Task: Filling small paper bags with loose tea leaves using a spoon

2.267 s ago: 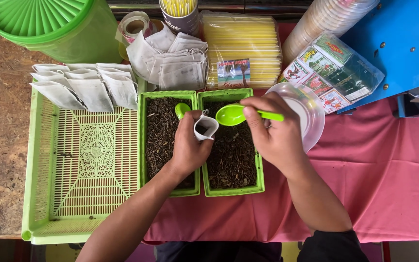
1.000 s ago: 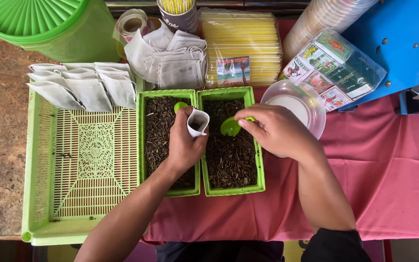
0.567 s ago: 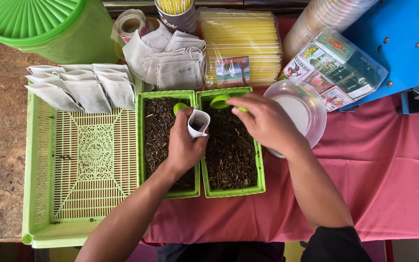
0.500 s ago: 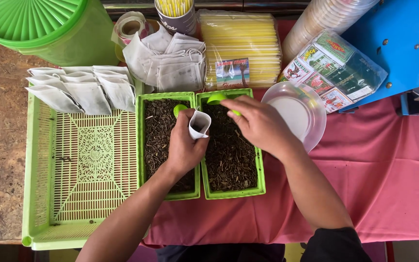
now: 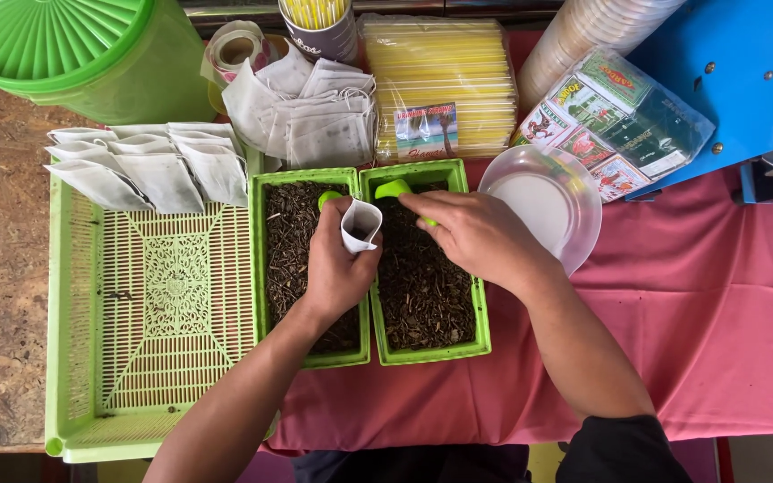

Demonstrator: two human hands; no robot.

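My left hand holds a small white filter bag upright with its mouth open, over the divide between two green tubs of dark loose tea. My right hand grips a green plastic spoon whose bowl sits at the far end of the right tub. The left tub holds another green spoon, mostly hidden behind the bag.
A green slotted tray lies at left with filled white bags along its far edge. Behind are empty bags, yellow straws, a green lidded bucket, a clear lid, printed packets and a blue machine.
My right hand has lowered the green spoon from above the bag and slid it to the far end of the right tub. My left hand keeps the bag in place.
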